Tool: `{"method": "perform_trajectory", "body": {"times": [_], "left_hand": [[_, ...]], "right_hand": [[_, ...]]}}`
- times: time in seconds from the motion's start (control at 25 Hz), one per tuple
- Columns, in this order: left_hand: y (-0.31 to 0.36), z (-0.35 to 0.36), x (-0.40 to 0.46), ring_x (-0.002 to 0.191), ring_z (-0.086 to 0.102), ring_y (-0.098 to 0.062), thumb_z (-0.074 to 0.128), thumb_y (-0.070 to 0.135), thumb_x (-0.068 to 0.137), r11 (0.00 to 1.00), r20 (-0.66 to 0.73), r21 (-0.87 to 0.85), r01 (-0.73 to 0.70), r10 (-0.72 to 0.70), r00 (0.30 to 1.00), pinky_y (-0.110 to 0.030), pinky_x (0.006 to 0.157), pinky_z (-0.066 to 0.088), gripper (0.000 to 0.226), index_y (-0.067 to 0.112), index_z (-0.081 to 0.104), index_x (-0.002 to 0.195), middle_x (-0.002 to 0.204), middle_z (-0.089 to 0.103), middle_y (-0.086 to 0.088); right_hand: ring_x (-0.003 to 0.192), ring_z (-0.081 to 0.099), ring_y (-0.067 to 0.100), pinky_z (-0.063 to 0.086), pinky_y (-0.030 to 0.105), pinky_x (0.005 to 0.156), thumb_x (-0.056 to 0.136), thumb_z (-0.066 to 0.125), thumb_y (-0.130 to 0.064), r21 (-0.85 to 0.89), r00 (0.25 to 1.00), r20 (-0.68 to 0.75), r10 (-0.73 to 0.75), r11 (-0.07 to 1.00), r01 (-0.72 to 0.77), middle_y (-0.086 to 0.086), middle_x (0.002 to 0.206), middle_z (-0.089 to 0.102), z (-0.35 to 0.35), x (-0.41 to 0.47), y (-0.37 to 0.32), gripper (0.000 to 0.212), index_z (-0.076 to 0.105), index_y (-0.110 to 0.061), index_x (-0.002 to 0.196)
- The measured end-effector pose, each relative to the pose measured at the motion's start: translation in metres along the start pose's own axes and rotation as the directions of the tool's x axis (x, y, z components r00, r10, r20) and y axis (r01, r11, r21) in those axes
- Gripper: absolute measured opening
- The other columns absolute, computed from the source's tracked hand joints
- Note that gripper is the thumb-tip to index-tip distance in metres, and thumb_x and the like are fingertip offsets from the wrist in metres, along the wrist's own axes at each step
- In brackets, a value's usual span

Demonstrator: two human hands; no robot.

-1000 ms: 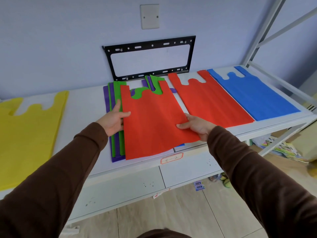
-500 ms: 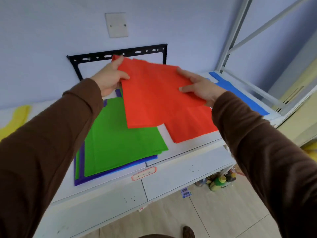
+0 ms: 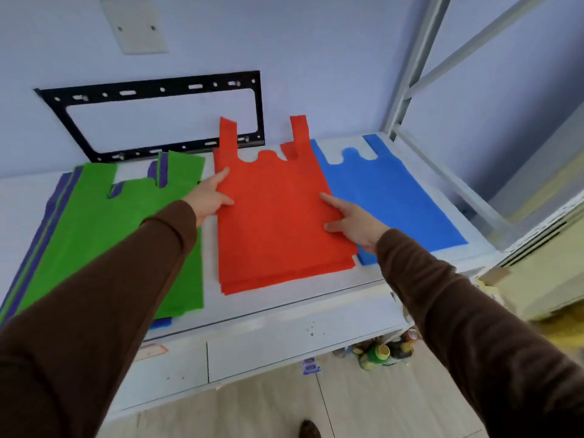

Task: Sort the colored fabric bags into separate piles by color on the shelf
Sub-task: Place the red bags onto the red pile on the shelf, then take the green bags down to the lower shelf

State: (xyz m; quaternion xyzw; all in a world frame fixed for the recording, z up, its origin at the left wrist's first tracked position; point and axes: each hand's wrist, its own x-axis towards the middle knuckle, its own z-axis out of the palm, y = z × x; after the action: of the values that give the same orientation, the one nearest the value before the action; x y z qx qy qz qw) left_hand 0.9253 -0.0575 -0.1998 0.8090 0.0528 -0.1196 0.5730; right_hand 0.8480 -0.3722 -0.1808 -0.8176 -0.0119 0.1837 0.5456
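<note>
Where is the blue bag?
In the head view, the blue bag lies flat on the shelf at the right end, beside the red pile.

Black metal wall bracket (image 3: 151, 90), blank wall plate (image 3: 134, 25) above it, bottles (image 3: 384, 354) on wood floor (image 3: 268, 412)
</note>
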Motion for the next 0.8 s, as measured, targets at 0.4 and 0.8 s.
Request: {"method": "perform_trajectory", "body": {"times": [0.4, 0.8], "left_hand": [[-0.016, 0.013, 0.014, 0.112, 0.057, -0.021, 0.067, -0.001, 0.082, 0.876, -0.154, 0.477, 0.08, -0.006, 0.988, -0.024, 0.087, 0.041, 0.084, 0.023, 0.029, 0.154, 0.146, 0.048, -0.009], [0.007, -0.005, -0.034, 0.137, 0.037, -0.029, 0.066, 0.025, 0.088, 0.727, -0.177, 0.685, -0.058, 0.243, 0.954, -0.04, 0.116, 0.027, 0.058, 0.018, 0.048, 0.142, 0.15, 0.041, -0.01]], "right_hand": [[0.109, 0.062, 0.022, 0.05, 0.039, 0.099, 0.089, 0.057, -0.007, -0.221, 0.998, -0.06, -0.027, 0.975, 0.013, 0.004, 0.139, 0.053, -0.001, 0.019, 0.032, 0.065, 0.04, -0.027, 0.148], [0.117, 0.05, 0.025, 0.049, 0.041, 0.09, 0.092, 0.056, -0.039, -0.734, 0.921, -0.16, -0.354, 0.667, 0.129, -0.001, 0.129, 0.056, 0.006, 0.004, 0.003, 0.038, 0.058, -0.026, 0.128]]}}
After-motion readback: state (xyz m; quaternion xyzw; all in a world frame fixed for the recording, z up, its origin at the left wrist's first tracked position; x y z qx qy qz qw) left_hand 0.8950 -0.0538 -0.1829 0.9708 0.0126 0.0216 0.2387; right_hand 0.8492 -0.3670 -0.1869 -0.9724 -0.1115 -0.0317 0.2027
